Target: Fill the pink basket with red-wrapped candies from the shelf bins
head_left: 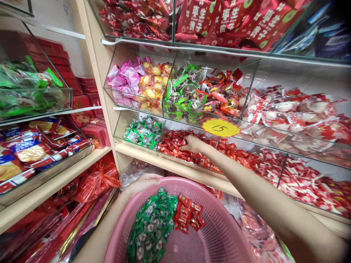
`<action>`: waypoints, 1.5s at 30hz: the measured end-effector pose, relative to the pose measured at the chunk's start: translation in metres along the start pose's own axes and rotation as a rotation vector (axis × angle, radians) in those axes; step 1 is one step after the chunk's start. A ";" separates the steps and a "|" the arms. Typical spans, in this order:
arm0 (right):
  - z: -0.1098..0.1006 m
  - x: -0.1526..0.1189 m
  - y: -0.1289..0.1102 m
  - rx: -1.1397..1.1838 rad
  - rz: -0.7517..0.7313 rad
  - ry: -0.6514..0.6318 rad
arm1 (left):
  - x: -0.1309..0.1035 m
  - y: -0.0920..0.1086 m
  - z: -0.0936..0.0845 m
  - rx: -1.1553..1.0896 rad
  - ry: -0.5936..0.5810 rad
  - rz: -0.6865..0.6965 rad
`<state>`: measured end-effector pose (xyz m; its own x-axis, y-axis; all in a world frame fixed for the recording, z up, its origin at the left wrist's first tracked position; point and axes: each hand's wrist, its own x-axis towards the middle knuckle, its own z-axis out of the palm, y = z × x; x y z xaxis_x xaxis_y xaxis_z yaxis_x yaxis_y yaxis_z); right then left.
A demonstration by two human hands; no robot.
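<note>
My left hand [144, 183] grips the far rim of a pink plastic basket [219, 215], its fingers over the edge. Inside the basket lie a heap of green-wrapped candies [153, 223] on the left and a smaller pile of red-wrapped candies [188, 213] beside it. Up at the shelf, my right hand [192, 143] reaches into a clear bin of red-wrapped candies [172, 142]. Its fingers are curled down among the candies, and whether any are held is hidden.
Silver-and-green candies [144, 131] fill the bin to the left. A yellow price tag [221, 127] marked 15 hangs just above my right arm. The wooden shelf edge [164, 164] runs behind the basket. Red plastic bags [98, 179] sit low at the left.
</note>
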<state>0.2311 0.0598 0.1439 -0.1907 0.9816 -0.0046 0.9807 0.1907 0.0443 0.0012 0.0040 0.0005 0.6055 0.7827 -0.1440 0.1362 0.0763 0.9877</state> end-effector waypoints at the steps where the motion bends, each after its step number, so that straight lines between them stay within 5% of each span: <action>1: 0.002 0.001 0.001 0.005 0.008 0.010 | 0.000 0.000 0.000 -0.002 -0.003 -0.004; 15: 0.017 0.004 -0.009 0.016 0.156 0.095 | 0.000 0.001 0.001 -0.029 -0.028 -0.020; 24: 0.008 0.007 0.005 0.206 0.021 0.140 | -0.001 0.003 0.000 0.008 -0.018 -0.016; 32: -0.010 -0.059 -0.010 0.469 -0.195 0.204 | 0.004 -0.014 -0.004 -0.027 0.013 -0.025; 36: 0.020 -0.118 -0.022 0.543 -0.335 0.039 | 0.003 -0.009 -0.002 0.008 0.005 -0.026; 41: 0.082 -0.173 -0.019 0.385 -0.222 -0.244 | 0.002 -0.003 0.003 -0.039 -0.051 -0.028; 45: 0.107 -0.195 -0.015 0.220 -0.102 -0.399 | 0.003 -0.003 0.003 -0.042 -0.045 -0.031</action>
<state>0.2582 -0.1340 0.0368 -0.2968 0.8746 -0.3833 0.9521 0.2404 -0.1889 0.0054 0.0042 -0.0030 0.6363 0.7511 -0.1759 0.1230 0.1263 0.9843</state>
